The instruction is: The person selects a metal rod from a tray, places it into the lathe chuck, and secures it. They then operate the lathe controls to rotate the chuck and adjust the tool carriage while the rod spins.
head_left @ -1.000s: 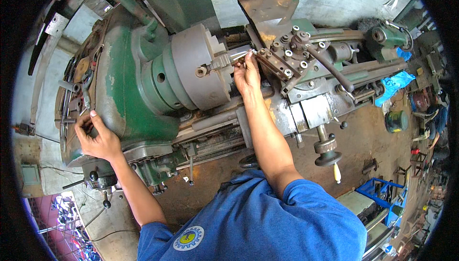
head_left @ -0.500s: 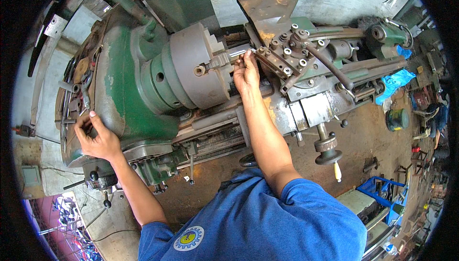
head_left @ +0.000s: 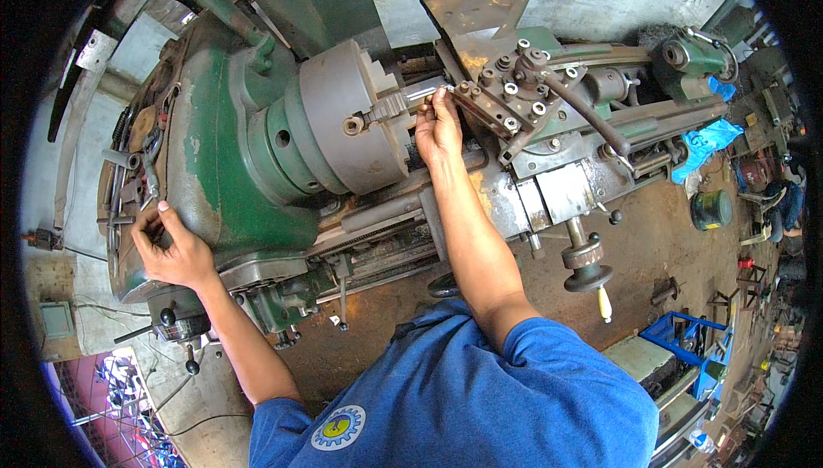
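My right hand (head_left: 439,132) is closed at the free end of a shiny metal rod (head_left: 418,91), thumb on top and fingers curled below. The rod sticks out of the jaws of a big grey lathe chuck (head_left: 343,117). Just right of my thumb is the tool post (head_left: 512,91), with several bolts and a long clamping lever (head_left: 591,117). My left hand (head_left: 176,249) rests on the front left edge of the green headstock (head_left: 206,151), thumb raised and fingers bent apart, holding nothing. Close to that thumb lie loose metal tools (head_left: 153,155) on top of the headstock.
A socket-headed screw (head_left: 352,125) projects from the chuck's side. Handwheel (head_left: 588,277) and levers stick out at the lathe's front. The tailstock (head_left: 699,61) stands at the far right, near a blue plastic sheet (head_left: 707,147). A green bucket (head_left: 711,209) and blue rack (head_left: 681,335) are on the right.
The view has shifted slightly, so the lathe appears a little further left. Both hands keep nearly the same places, the right at the rod's end and the left on the headstock.
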The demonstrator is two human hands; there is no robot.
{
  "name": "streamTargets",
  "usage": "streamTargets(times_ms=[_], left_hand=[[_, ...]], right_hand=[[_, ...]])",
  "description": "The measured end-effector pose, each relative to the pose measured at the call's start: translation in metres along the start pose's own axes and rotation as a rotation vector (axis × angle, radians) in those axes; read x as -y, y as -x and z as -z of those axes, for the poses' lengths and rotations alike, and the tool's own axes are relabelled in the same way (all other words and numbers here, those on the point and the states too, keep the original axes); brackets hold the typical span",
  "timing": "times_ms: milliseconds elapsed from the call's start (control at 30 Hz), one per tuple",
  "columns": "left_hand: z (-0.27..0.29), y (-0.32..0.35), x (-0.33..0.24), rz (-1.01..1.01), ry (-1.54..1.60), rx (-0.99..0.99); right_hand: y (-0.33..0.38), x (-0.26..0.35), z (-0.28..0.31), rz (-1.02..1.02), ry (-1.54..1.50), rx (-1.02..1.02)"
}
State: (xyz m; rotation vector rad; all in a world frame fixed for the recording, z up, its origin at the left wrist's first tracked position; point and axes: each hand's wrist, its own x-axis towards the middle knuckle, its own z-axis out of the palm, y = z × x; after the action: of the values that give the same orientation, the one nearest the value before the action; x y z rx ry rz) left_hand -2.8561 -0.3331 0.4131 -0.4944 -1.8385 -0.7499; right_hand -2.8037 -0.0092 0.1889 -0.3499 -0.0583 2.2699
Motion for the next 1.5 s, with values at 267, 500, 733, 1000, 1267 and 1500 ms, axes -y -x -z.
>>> streamTargets(times_ms=[267,500,733,1000,1267,1500], left_hand=[[0.0000,0.0002,0.0007,0.010,-0.023,0.000],[-0.0003,-0.0001,0.0031,0.014,-0.057,0.000],[0.0001,0.0007,0.0038,0.002,-0.014,0.003],[0.0006,0.0003,0.0043,-0.005,-0.030,0.006],[0.0006,-0.0005,0.0014,0.009,-0.016,0.017],[0.0015,-0.0015,-0.0047,-0.007,-0.005,0.007]], right_hand=[[0.0001,0.0004,0.0007,-0.004,0.006,-0.001],[0.0014,0.0019,-0.0008,-0.002,0.017,-0.009],[0.0024,0.0039,-0.0019,-0.021,0.012,-0.005],[0.0011,0.0048,-0.0015,-0.036,0.000,-0.024],[0.0023,0.0050,-0.0052,-0.074,-0.056,-0.067],[0.0030,0.0046,-0.0054,-0.080,-0.050,-0.068]])
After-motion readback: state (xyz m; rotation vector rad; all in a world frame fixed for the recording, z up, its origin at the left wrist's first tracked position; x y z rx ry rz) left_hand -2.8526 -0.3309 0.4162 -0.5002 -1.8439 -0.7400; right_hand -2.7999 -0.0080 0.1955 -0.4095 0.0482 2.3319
